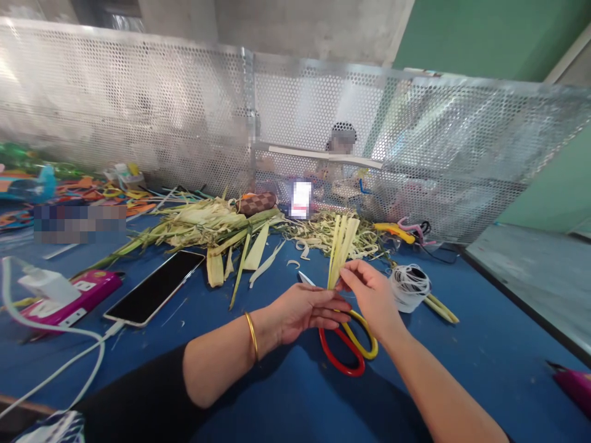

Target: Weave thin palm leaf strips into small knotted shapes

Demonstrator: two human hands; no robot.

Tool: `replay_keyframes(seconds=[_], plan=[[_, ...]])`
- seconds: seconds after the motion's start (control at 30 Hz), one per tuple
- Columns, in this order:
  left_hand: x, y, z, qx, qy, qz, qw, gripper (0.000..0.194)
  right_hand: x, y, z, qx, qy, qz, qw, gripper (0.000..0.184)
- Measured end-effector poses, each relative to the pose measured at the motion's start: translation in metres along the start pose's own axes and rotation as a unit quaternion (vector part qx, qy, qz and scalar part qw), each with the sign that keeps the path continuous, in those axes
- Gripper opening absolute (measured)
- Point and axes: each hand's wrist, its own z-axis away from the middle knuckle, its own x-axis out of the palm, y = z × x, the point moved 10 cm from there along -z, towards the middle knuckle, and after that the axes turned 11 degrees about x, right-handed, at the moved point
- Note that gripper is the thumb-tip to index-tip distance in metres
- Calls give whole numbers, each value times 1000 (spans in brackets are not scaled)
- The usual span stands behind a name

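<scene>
My left hand (307, 311) is closed round the lower end of a bunch of pale yellow-green leaf strips (342, 245) that stand upright above the blue table (286, 394). My right hand (373, 295) pinches the same strips from the right at their base. Under both hands lie scissors with one red and one yellow handle loop (347, 349); the blade tip (305, 278) shows to the left of the strips. A gold bangle (252, 336) sits on my left wrist.
A black phone (154, 286) on a white cable lies at left, next to a pink box with a white charger (69, 294). Heaped leaves and shavings (217, 227) fill the back. A white cord coil (410, 284) sits right. A perforated metal screen (184, 117) stands behind, with a person beyond it.
</scene>
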Motion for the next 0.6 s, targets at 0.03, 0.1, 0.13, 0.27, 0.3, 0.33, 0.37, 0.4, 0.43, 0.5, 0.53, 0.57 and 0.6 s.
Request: replay_keyframes(seconds=[0.03,0.1,0.13,0.27,0.3,0.33,0.37,0.4,0.43,0.5,0.53,0.57,0.6], plan=[[1,-1,0,-1,-3,1,1000,18,-1,1,-1,5,2,-11,1000,21],[1,-1,0,-5,-7,-2,1000,20,-4,4,-2,15,14,-31,999,20],[1,-2,0,-6,-8,-6,1000,21,-6,4,-1,16,26,-35,999,19],[0,-2,0,-9,-4,-24,1000,23,-20,-11,5,-46,100,3,994,17],[0,-1,0,-7,-2,-28,1000,22,-22,-16,8,-69,111,17,991,17],[-1,-1,0,-4,1,-32,999,21,-22,-21,11,-89,116,30,989,16],[-1,-1,0,-1,4,-39,999,20,-22,-25,13,-103,119,40,987,15],[-1,-1,0,2,6,-46,999,20,-21,-27,14,-108,118,48,986,15],[-1,-1,0,5,8,-56,998,20,-19,-27,14,-105,113,53,987,16],[-2,-1,0,13,12,-78,997,20,-16,-24,13,-85,99,52,990,19],[-2,-1,0,17,14,-90,996,21,-14,-22,11,-71,89,48,992,19],[-2,-1,0,22,15,-102,994,20,-11,-19,10,-57,77,45,994,18],[-2,-1,1,26,16,-113,993,20,-9,-17,8,-44,64,42,996,18]])
